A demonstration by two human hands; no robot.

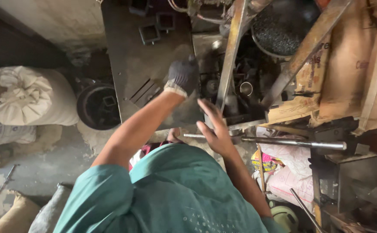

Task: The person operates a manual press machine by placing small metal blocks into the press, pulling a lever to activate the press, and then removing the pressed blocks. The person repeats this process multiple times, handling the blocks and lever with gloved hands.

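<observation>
The left hand [183, 75] wears a dark glove. Its grip is curled together, but I cannot tell if it holds anything. It hovers over the right edge of the metal desk [132, 56], next to the dark machine [236, 92]. The right hand [214, 127] is bare and its grip is apart, with fingers spread. It sits just above a long shiny metal rod [283, 141] that lies sideways. Small square metal pieces [149, 33] rest far back on the desk. A big white sack [22, 95] stands on the floor to the left.
</observation>
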